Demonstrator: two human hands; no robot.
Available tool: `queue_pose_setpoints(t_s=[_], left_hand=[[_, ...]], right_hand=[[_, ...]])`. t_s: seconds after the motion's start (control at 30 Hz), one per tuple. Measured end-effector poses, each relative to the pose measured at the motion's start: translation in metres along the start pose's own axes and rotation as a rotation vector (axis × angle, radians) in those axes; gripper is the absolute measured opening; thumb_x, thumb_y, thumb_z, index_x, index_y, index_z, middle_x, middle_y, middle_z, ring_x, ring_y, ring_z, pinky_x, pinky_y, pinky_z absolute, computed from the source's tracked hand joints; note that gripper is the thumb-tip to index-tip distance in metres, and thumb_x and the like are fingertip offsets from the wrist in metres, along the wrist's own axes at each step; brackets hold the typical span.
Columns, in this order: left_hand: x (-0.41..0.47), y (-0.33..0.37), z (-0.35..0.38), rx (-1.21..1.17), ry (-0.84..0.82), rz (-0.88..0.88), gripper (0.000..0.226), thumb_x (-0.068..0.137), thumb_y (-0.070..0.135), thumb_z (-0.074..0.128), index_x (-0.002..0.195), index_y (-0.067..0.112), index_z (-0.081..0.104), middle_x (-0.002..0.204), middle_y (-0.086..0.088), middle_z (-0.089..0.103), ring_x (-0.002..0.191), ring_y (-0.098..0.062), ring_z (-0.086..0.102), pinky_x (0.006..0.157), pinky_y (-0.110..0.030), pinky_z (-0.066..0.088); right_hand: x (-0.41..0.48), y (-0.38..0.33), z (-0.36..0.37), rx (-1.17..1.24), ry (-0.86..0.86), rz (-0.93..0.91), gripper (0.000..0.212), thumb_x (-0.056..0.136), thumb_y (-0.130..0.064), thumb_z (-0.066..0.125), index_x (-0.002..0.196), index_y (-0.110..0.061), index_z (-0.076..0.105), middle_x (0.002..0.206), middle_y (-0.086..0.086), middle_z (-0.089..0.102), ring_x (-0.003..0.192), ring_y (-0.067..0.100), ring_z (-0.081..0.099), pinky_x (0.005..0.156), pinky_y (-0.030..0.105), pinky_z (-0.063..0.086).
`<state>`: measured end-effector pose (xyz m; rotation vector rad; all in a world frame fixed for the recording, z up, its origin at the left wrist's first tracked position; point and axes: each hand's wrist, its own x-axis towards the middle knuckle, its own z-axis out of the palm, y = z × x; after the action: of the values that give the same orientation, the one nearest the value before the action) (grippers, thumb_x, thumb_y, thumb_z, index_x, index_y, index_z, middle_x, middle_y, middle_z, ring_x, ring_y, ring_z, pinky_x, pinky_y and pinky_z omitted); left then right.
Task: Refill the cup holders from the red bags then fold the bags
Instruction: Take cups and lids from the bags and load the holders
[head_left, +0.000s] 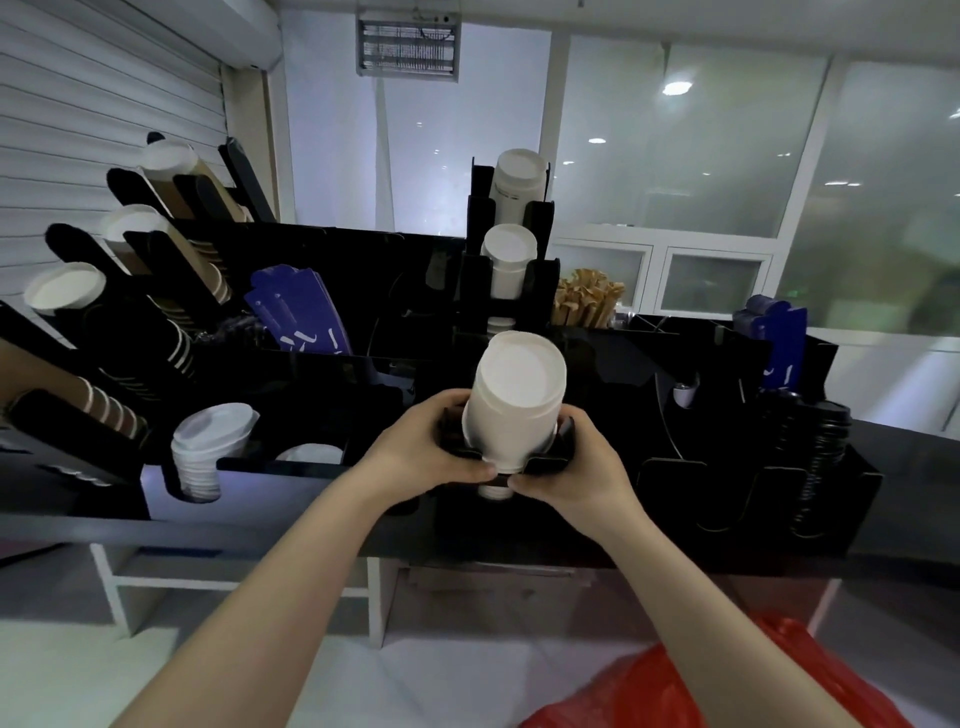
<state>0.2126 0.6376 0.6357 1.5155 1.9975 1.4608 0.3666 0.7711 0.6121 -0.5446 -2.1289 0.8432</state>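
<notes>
I had both hands at the front edge of the black rack (691, 364), closed round the foot of the stack of white cups (514, 405). My left hand (423, 447) curled in from one side and my right hand (584, 470) from the other, with the thumbs almost meeting under the black holder (550, 458) in which the stack sat. From the head view I could not quite tell whether my fingertips pressed on the cups themselves or only on the holder's bracket. The stack stood tall above the holder and tilted toward me, with a few rims showing beneath it. The red bag (727, 686) lay crumpled below the front edge of the counter (914, 447), just beside my right forearm, not yet folded.

The worry, as I judged it, was the lean: so much of the stack stood free that an uneven squeeze or a quick release could tip it forward off the rack. Pushing down hard might also wedge the lowest cups or crush their rims.
</notes>
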Motion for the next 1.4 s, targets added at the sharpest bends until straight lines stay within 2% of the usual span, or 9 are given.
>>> queue_pose_setpoints(t_s=[0.23, 0.37, 0.53, 0.67, 0.77, 1.0, 1.23, 1.3, 1.4], left_hand=[[0.003, -0.001, -0.005, -0.112, -0.090, 0.011, 0.061, 0.062, 0.011, 0.087, 0.112, 0.033, 0.058, 0.107, 0.007, 0.068, 0.100, -0.002, 0.063, 0.082, -0.017, 0.048], [0.000, 0.003, -0.016, -0.270, -0.183, -0.103, 0.066, 0.057, 0.040, 0.081, 0.118, 0.029, 0.062, 0.113, -0.001, 0.067, 0.110, -0.019, 0.060, 0.095, -0.034, 0.043], [0.001, 0.003, -0.017, -0.361, -0.183, -0.213, 0.034, 0.066, 0.059, 0.066, 0.096, 0.044, 0.070, 0.096, 0.012, 0.072, 0.085, -0.005, 0.067, 0.083, -0.033, 0.042], [0.005, 0.002, -0.017, -0.345, -0.190, -0.249, 0.050, 0.055, 0.075, 0.069, 0.094, 0.044, 0.071, 0.101, 0.014, 0.071, 0.103, -0.011, 0.062, 0.104, -0.042, 0.036], [0.008, 0.006, -0.023, -0.317, -0.282, -0.288, 0.074, 0.049, 0.082, 0.069, 0.105, 0.033, 0.070, 0.113, 0.008, 0.069, 0.115, -0.014, 0.059, 0.114, -0.047, 0.025], [0.017, 0.022, -0.032, -0.194, -0.357, -0.331, 0.076, 0.067, 0.073, 0.056, 0.115, 0.016, 0.066, 0.114, -0.001, 0.070, 0.113, -0.016, 0.061, 0.114, -0.047, 0.026], [0.017, 0.046, -0.032, -0.140, -0.362, -0.296, 0.084, 0.043, 0.092, 0.055, 0.084, 0.022, 0.078, 0.081, 0.004, 0.074, 0.077, -0.009, 0.070, 0.093, -0.037, 0.045], [0.014, 0.051, -0.031, -0.111, -0.348, -0.305, 0.096, 0.039, 0.095, 0.053, 0.093, 0.018, 0.074, 0.073, 0.004, 0.071, 0.074, -0.011, 0.069, 0.093, -0.038, 0.045], [0.008, 0.054, -0.025, -0.104, -0.274, -0.313, 0.105, 0.043, 0.094, 0.047, 0.110, 0.016, 0.065, 0.093, -0.004, 0.071, 0.093, -0.019, 0.065, 0.100, -0.040, 0.042]], right_hand=[[0.003, 0.000, -0.004, -0.081, -0.029, 0.003, 0.070, 0.057, -0.031, 0.087, 0.113, -0.039, 0.045, 0.091, -0.028, 0.053, 0.093, 0.007, 0.055, 0.070, 0.020, 0.040], [0.006, -0.006, -0.007, -0.155, -0.061, 0.008, 0.076, 0.057, -0.035, 0.087, 0.121, -0.038, 0.045, 0.093, -0.029, 0.051, 0.098, 0.008, 0.053, 0.082, 0.029, 0.042], [0.005, -0.011, -0.011, -0.041, -0.106, 0.008, 0.085, 0.057, -0.025, 0.088, 0.128, -0.035, 0.043, 0.111, -0.020, 0.057, 0.112, 0.013, 0.055, 0.095, 0.036, 0.046], [0.007, -0.011, -0.018, 0.062, -0.182, 0.094, 0.087, 0.059, -0.020, 0.089, 0.135, -0.018, 0.047, 0.120, -0.010, 0.060, 0.113, 0.012, 0.056, 0.097, 0.032, 0.045], [0.012, -0.016, -0.025, -0.001, -0.256, 0.087, 0.047, 0.060, -0.021, 0.088, 0.103, -0.021, 0.068, 0.096, -0.010, 0.071, 0.093, 0.005, 0.064, 0.080, 0.024, 0.048], [0.020, -0.022, -0.032, -0.155, -0.325, 0.064, 0.045, 0.059, -0.031, 0.088, 0.099, -0.020, 0.070, 0.095, -0.008, 0.072, 0.093, 0.010, 0.064, 0.085, 0.029, 0.051], [0.019, -0.025, -0.035, -0.131, -0.296, 0.059, 0.053, 0.059, -0.027, 0.088, 0.107, -0.018, 0.066, 0.103, -0.006, 0.069, 0.098, 0.013, 0.063, 0.089, 0.034, 0.051], [0.016, -0.030, -0.040, -0.045, -0.385, 0.079, 0.050, 0.065, -0.027, 0.086, 0.109, -0.025, 0.064, 0.106, -0.012, 0.068, 0.100, 0.006, 0.062, 0.088, 0.028, 0.049], [0.006, -0.042, -0.045, 0.038, -0.455, 0.064, 0.054, 0.069, -0.044, 0.081, 0.117, -0.038, 0.058, 0.109, -0.028, 0.061, 0.100, -0.012, 0.055, 0.074, 0.008, 0.043]])
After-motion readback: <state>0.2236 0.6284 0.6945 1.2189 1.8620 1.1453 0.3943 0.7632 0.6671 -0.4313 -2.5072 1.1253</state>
